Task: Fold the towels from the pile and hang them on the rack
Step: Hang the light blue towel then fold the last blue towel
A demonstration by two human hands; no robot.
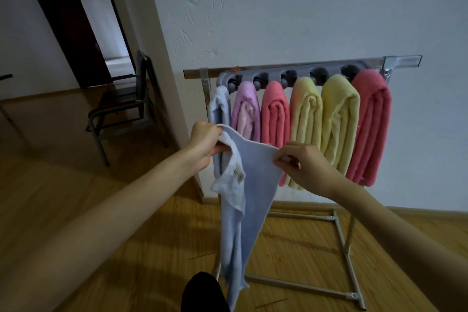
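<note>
chair (121, 109) and open doorway (106, 35) sit off at the far left, well apart from the work. moving right, the person's left hand (206, 142) has its fingers curled round the top left corner of a pale blue towel (250, 185), bunching the cloth there. the towel hangs lengthwise from that top edge, one side flapped over so its whiter face shows, and its tail drops down towards the wooden floor (126, 235) near a dark shoe (202, 291). the right hand (301, 162) pinches the opposite top corner between thumb and fingertips, so the upper edge is stretched between the two hands, just in front of the rack (304, 68).

behind it, the rack already carries a row: another pale blue towel (219, 106) at the left end, then a lilac one (247, 111), a coral one (276, 111), two yellow ones (306, 114) (340, 119) and a larger coral one (371, 124) at the right, each folded and hung from a slot in the grey bar.

this looks like the folding step, with the towel held open and not yet doubled. next, i'd judge, the corners need bringing together evenly, the flapped side straightened, and then a free slot found; whether one is left i cannot tell from here.
</note>
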